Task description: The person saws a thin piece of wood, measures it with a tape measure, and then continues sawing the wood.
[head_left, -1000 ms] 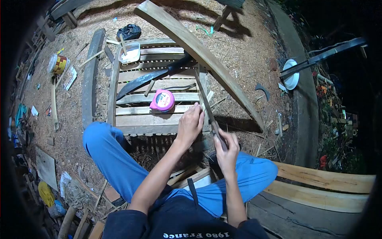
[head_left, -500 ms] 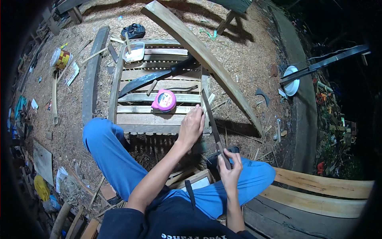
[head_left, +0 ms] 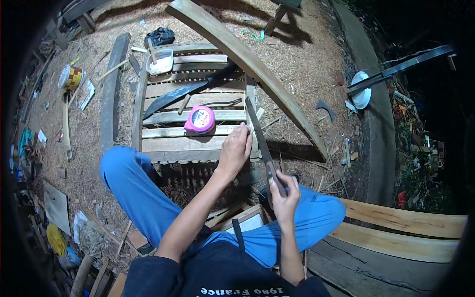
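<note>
My right hand point(head_left: 285, 198) is wrapped round the handle of a long dark blade point(head_left: 260, 129), which points up and away beside the slatted wooden frame point(head_left: 183, 157). My left hand point(head_left: 234, 151) is closed at the frame's right end, next to the blade; whatever its fingers pinch is too small to name. On the slats, left of my left hand, lies a pink tape measure point(head_left: 200, 119). Behind it are a large dark knife point(head_left: 178, 95), a short wooden stick point(head_left: 184, 104) and a thin dark metal bar point(head_left: 223, 103).
A long curved beam point(head_left: 257, 69) slants over the frame's right side. A white tub point(head_left: 161, 63) and a black bag point(head_left: 159, 36) are at the far left corner. A grey beam point(head_left: 114, 94) lies left, planks point(head_left: 401, 219) right, a striped bucket point(head_left: 71, 78) far left.
The blade and my right hand have shifted a little along the frame's right side. My left hand keeps its place at the frame's end. The whole view has wobbled slightly.
</note>
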The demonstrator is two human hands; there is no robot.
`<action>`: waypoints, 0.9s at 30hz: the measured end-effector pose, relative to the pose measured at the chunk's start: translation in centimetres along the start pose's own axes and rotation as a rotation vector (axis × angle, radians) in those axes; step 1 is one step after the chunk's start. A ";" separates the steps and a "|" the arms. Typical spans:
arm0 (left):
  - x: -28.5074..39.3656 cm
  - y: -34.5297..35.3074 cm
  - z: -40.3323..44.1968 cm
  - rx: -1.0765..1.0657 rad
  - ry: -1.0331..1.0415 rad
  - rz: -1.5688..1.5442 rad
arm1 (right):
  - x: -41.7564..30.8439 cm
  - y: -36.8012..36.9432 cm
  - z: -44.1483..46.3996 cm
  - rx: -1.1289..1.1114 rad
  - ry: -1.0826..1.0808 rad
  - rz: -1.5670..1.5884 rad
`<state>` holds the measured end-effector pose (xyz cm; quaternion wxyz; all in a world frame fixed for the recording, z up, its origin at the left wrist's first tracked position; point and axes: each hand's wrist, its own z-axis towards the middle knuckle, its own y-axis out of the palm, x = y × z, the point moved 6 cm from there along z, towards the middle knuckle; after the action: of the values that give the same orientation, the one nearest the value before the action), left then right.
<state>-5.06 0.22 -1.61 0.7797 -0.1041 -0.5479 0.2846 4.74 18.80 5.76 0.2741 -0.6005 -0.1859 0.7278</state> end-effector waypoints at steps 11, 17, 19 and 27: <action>-2.0 -5.4 1.2 -0.137 -0.514 -0.632 | -3.2 1.4 3.7 0.080 -0.111 0.060; -4.5 -13.6 3.1 -0.081 -0.482 -0.589 | -5.8 3.1 6.3 0.096 -0.308 -0.055; -5.0 -16.1 4.6 -0.086 -0.402 -0.577 | -7.5 4.4 7.2 0.029 -0.363 -0.103; -3.0 -23.3 5.3 -0.307 -0.301 -0.304 | -7.9 11.2 9.4 -0.135 -0.668 -0.279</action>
<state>-2.92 -21.27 9.10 0.6981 -0.0942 -0.7040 0.0899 -5.42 5.68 7.14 0.2547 -0.3152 -0.3930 0.8254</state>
